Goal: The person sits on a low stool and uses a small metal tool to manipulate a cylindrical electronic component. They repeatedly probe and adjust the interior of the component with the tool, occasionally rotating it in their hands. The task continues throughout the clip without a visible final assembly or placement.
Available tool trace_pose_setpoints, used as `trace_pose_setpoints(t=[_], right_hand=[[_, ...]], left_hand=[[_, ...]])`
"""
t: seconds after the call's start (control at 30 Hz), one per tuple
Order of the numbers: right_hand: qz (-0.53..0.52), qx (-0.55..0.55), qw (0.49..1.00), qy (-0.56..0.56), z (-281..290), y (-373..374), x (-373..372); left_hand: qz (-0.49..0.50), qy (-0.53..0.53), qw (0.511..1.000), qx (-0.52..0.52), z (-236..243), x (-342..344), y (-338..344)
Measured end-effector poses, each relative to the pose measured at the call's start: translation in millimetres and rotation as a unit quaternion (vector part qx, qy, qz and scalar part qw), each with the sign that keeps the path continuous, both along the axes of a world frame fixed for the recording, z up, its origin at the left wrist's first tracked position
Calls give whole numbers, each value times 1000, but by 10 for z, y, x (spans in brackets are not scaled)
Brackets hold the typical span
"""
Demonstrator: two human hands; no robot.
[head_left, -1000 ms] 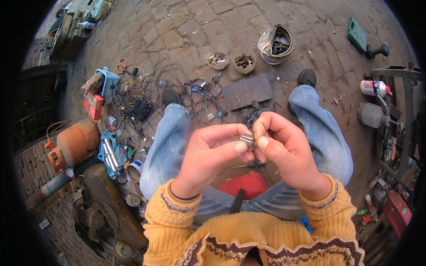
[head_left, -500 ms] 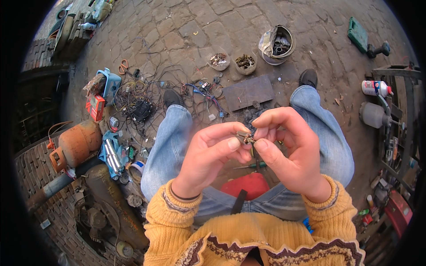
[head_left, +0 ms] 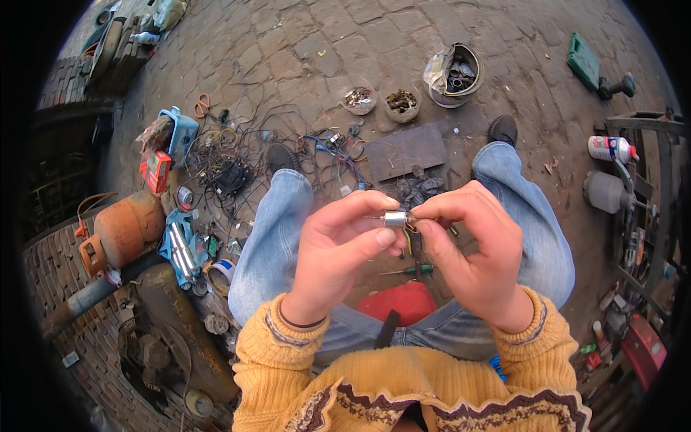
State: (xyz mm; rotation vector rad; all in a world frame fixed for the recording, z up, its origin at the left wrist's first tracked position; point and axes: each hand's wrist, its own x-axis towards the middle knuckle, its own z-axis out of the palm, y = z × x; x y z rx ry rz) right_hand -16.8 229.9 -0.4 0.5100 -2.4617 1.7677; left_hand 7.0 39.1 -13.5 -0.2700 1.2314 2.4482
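Note:
Between my two hands is a small silver motor (head_left: 395,219), a shiny cylinder with a thin shaft sticking out to the left. My left hand (head_left: 335,248) pinches it between thumb and index finger, the other fingers curled beneath. At its right end, the thumb and index fingertip of my right hand (head_left: 479,248) close on the motor's end; the exact grip is partly hidden. Beneath the hands lie a screwdriver (head_left: 423,269) with a green handle and what look like dark pliers (head_left: 416,248). A dark crumpled heap (head_left: 421,190) sits just beyond.
Ahead lies a flat metal plate (head_left: 405,153). Two bowls of small scrap, one a clear bowl (head_left: 360,111), stand near a bucket (head_left: 450,97). Tangled wires (head_left: 223,155) spread left, near an orange gas cylinder (head_left: 129,229). A red object (head_left: 399,302) lies between my legs.
The motor has turned in my fingers: its coppery, ragged end faced up before, and now its smooth silver side shows. My right fingers have straightened and come lower against its end.

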Motion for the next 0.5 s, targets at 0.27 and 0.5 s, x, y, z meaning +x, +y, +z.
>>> trace_pose_setpoints(t=[0.27, 0.5], right_hand=[[24, -77, 979, -185, -41, -23, 68], [51, -94, 967, -233, -51, -27, 77]], left_hand=[[4, 64, 997, -51, -34, 16, -15], [19, 174, 967, -183, -44, 8, -25]])
